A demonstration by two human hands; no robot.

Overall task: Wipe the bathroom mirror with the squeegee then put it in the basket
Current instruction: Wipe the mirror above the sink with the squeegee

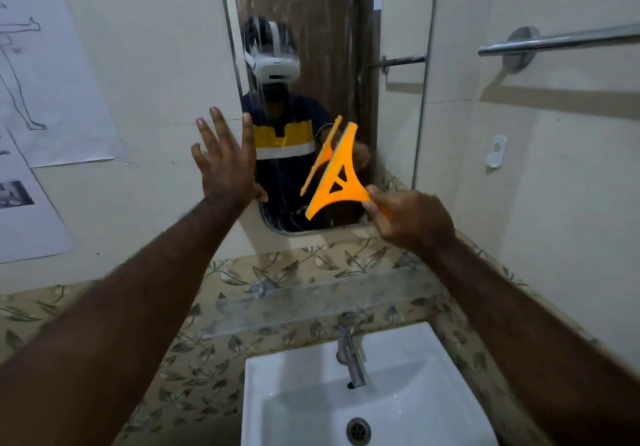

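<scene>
I see the squeegee [337,177] just right of centre, orange, its blade edge tilted so it runs from about seven o'clock up to one o'clock. It sits low on the mirror [311,47], in the lower right part of the glass, and its reflection shows just beside it at ten o'clock. Whether the blade touches the glass or hangs a little off it, I cannot tell. My right hand [412,219] is clamped on the handle end at four o'clock from the blade, thumb and fingers pinching it; I judge that grip lets the blade be angled against the glass for a pull. My left hand [227,160] is at nine o'clock from the squeegee, fingers spread wide and holding nothing, palm laid flat by the mirror's left edge. I read that as bracing while the other hand works.

Streaks run down the upper and left glass, so I judge the wiping is not finished.

As for containers, the sink [298,397] lies at six o'clock below the mirror, empty apart from its drain, with the tap [349,352] at its back rim. A glass shelf [311,298] between sink and mirror looks bare. No basket is in view, so where the squeegee must go last I cannot say.
</scene>
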